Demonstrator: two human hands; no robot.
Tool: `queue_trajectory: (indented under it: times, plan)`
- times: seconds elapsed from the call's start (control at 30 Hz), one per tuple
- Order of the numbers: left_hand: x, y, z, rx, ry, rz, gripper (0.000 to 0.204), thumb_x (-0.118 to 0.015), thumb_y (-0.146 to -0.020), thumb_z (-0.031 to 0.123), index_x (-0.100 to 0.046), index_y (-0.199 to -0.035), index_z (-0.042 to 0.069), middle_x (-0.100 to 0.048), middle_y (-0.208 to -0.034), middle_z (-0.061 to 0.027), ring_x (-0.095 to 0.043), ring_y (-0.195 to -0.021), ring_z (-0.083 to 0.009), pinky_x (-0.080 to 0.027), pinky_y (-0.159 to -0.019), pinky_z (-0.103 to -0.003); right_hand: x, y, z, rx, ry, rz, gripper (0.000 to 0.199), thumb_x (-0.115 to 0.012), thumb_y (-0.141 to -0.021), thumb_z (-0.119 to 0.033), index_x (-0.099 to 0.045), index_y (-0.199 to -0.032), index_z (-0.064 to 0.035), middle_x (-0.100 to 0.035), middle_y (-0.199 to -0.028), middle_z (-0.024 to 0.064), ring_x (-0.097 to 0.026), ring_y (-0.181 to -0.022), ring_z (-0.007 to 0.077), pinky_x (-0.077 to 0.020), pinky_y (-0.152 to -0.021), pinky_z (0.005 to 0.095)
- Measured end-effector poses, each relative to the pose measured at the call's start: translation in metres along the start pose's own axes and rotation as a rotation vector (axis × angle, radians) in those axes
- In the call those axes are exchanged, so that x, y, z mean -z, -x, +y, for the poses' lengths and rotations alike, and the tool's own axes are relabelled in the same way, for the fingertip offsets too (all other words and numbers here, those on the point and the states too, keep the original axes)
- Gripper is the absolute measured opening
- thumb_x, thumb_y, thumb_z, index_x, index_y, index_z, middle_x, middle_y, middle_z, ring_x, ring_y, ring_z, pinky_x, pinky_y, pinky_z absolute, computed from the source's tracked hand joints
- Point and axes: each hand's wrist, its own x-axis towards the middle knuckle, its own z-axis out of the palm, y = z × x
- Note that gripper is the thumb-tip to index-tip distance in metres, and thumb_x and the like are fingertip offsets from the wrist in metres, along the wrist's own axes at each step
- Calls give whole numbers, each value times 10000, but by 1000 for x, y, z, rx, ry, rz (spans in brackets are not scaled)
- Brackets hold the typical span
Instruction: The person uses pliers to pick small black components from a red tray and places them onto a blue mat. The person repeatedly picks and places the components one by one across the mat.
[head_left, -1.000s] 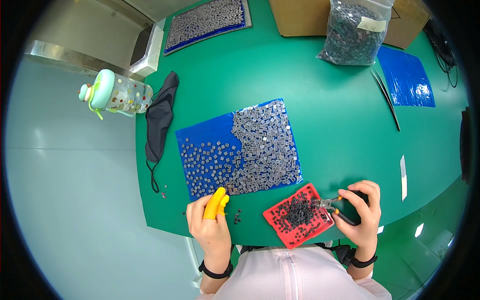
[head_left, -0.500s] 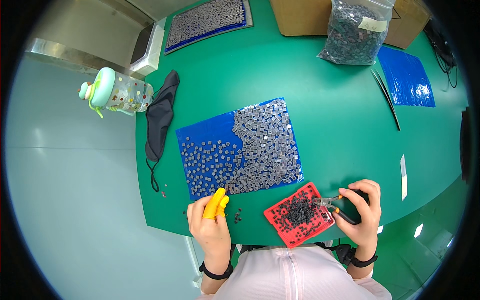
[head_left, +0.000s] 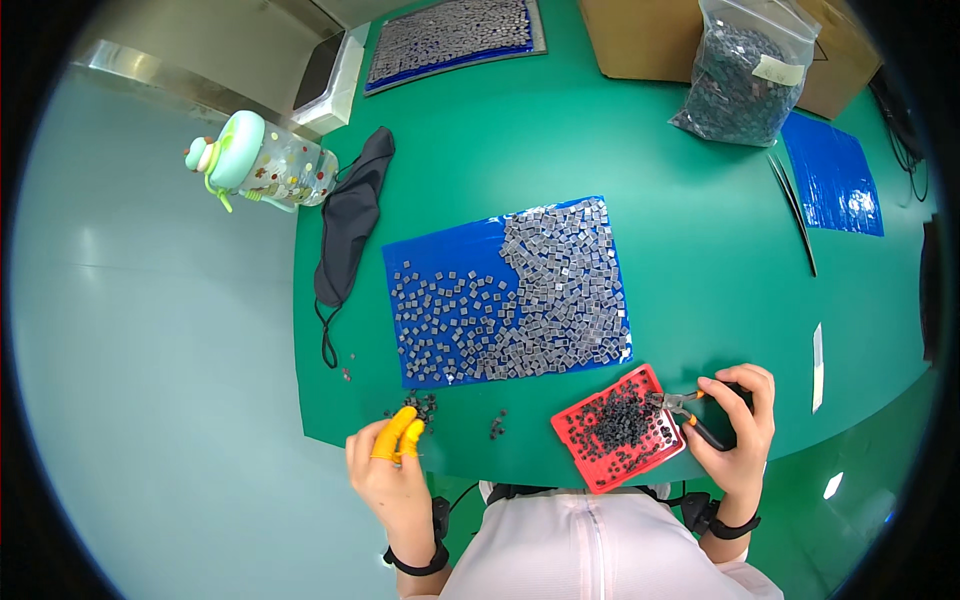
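Gripping pliers at red tray with right hand; moved left hand off blue sheet to dark bits just below, apparently pausing sheet work; cannot tell whether pinching any.

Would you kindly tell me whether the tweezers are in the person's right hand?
No, the right hand holds pliers with orange-and-black handles, while the tweezers lie on the green table.
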Motion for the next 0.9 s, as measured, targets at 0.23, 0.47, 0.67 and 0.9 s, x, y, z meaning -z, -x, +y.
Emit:
queue_trajectory:
  times: [0.23, 0.47, 0.67, 0.9]
  plan:
    - [-9, 6, 5, 47, -7, -49, 266, -688, -662, -55, -724, -910, 36, -599, -919, -65, -550, -876, -264, -474, -756, -378, 1, 0, -1, 2, -1, -12, 486, -760, -545, -57, -687, -1025, -83, -563, -1072, 101, -538, -992, 319, -451, -823, 424]
    - [-6, -2, 6, 83, 179, -40, 247, -708, -713, -73, -700, -942, 20, -650, -881, -77, -622, -825, -222, -516, -709, -327, 3, 0, -4, 2, -8, -2, 490, -763, -537, -60, -683, -1021, -78, -559, -1065, 99, -536, -993, 311, -450, -834, 418]
    - [-2, 3, 32, 379, 1173, -263, 144, -698, -793, -111, -679, -929, -67, -712, -920, -140, -701, -835, -197, -568, -784, -293, 4, -7, -13, 75, 0, -4, 512, -793, -536, -96, -697, -1039, -114, -570, -1053, 83, -553, -968, 290, -420, -838, 422]
    - [-20, 1, 54, 237, 1618, -656, 208, -727, -749, -139, -680, -931, -47, -706, -953, -150, -698, -895, -216, -581, -826, -326, 8, -23, -44, 191, -165, -52, 502, -826, -564, -148, -718, -1053, -117, -598, -1054, 64, -578, -940, 257, -411, -834, 402]
